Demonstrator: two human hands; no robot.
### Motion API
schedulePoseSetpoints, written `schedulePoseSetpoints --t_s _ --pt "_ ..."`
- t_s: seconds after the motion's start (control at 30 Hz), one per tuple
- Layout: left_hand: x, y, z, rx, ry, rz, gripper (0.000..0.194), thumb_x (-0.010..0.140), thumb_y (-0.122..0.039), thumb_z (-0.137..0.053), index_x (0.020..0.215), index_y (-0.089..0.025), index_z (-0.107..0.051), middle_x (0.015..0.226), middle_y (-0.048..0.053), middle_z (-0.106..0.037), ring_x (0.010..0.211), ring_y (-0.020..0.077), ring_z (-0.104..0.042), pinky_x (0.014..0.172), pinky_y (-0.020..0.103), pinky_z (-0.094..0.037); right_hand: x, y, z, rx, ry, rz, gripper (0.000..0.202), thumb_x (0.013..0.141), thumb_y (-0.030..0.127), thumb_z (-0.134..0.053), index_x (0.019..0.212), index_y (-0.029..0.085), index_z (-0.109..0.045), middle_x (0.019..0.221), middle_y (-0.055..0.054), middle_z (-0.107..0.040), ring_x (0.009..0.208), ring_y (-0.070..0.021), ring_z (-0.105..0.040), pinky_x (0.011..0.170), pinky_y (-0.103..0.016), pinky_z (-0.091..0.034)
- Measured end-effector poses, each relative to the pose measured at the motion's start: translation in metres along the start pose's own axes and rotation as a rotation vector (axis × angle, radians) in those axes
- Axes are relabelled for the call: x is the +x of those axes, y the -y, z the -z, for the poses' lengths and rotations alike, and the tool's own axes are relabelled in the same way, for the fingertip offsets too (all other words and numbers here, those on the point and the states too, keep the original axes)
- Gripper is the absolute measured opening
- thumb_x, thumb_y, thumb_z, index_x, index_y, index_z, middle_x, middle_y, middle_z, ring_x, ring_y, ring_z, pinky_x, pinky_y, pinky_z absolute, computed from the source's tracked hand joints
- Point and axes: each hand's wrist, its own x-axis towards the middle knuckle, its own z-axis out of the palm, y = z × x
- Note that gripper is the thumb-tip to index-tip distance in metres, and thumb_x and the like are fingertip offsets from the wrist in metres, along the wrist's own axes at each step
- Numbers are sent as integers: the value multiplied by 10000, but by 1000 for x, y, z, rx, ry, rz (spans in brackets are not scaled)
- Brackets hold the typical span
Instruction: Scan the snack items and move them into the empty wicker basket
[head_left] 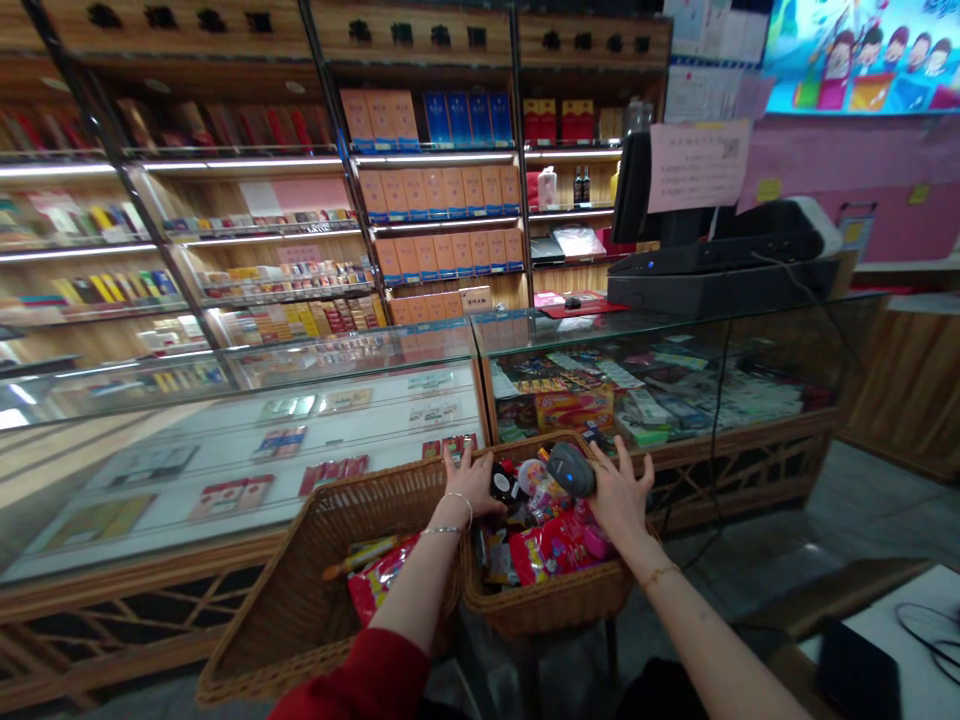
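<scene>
Left hand [466, 488] is spreading its fingers above a brown wicker basket [551, 610]; right hand [621, 492] is splaying beside a dark-grey rounded scanner [570, 470], its grip impossible to tell

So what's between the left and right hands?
Head view, from left hand to right hand: black item with white disc, round pale-topped item, shiny multicoloured packaging, dark grey device with blue light.
</scene>
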Motion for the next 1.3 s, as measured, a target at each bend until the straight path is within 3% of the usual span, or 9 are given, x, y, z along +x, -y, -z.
schedulePoseSetpoints --t_s 0.13,0.4,0.6,0.7,0.83,1.0,1.13,1.3 --pt "-1 1 -4 -27 -25 -9 991 627 -633 -732 1480 -260 -394 1481 150 -532 1483 422 -251 1091 755 194 0 1 0 11 1 -11 389 786 105 -513 1087 258 -706 1381 -37 -625 1443 -324 -327 1143 -653 -68" --pt "-4 -3 -9 -43 -47 63 1048 587 -595 -776 1473 -196 -383 1464 176 -538 1491 404 -234 1117 749 162 0 2 1 10 15 -6 374 789 111 -526 1089 251 -702 1404 -24 -606 1448 -330 -321 1143 -663 -76" --pt "-8 -8 -10 -65 -67 91 976 563 -522 -813 1422 -247 -441 1491 155 -510 1496 416 -209 1131 752 128 -1 5 3 10 -3 -3 376 798 101 -501 1070 250 -712 1389 -30 -618 1442 -321 -331 1146 -651 -65" --pt "-11 -9 -10 -73 -95 77 959 573 -509 -810 1419 -246 -444 1423 152 -578 1481 404 -257 1128 737 167 -1 6 5 9 -14 1 378 804 105 -492 1070 255 -714 1382 -33 -625 1441 -312 -330 1150 -637 -57" --pt "-13 -6 -9 -69 -203 7 918 594 -455 -810 1413 -231 -461 1384 146 -614 1441 390 -339 1137 711 189 1 8 8 10 -9 0 398 801 116 -497 1113 250 -704 1375 -42 -631 1445 -312 -320 1146 -638 -65" --pt "-12 4 -5 -94 -450 -4 850 697 -382 -764 1460 -250 -416 1445 118 -574 1446 357 -340 1166 690 163 6 15 12 27 -17 17 415 802 126 -512 1160 241 -689 1382 -46 -625 1457 -310 -307 1154 -636 -56" --pt "-13 9 -3 -87 -591 27 837 751 -425 -738 1494 -280 -381 1484 110 -537 1472 347 -300 1178 668 155 10 25 15 44 9 34 441 792 132 -523 1192 238 -675 1405 -50 -604 1461 -311 -303 1161 -634 -39" --pt "-16 10 -8 -94 -664 80 837 771 -518 -714 1505 -298 -377 1477 112 -546 1477 362 -292 1182 685 94 11 39 17 53 83 84 424 777 126 -537 1150 252 -694 1442 -32 -569 1479 -302 -275 1174 -621 -20"
